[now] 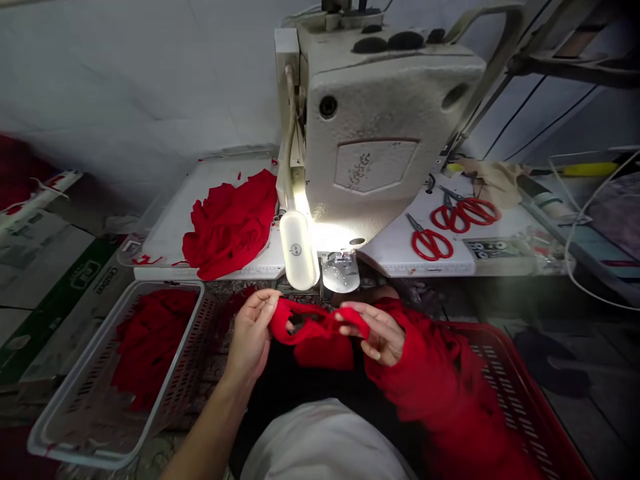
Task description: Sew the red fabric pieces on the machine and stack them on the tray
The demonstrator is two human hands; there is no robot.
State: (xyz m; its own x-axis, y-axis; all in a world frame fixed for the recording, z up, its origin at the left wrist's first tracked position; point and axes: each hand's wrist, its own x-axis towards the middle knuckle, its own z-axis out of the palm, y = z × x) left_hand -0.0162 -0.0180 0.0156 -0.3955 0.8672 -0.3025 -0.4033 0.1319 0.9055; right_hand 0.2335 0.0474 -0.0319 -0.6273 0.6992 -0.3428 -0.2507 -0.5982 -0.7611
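A narrow red fabric loop is stretched between my two hands, in front of the sewing machine. My left hand pinches its left end between thumb and fingers. Its right end is held by my right hand, with the fingers partly behind the cloth. Below the loop hangs a flap of the same red fabric. Bunched red cloth covers my right forearm and the space beside it. The machine's presser foot area and metal plate lie just beyond my hands, lit by a lamp.
A crumpled red fabric pile lies on the white table left of the machine. Red-handled scissors and more scissors lie right. A white basket holds red pieces; a red basket stands right.
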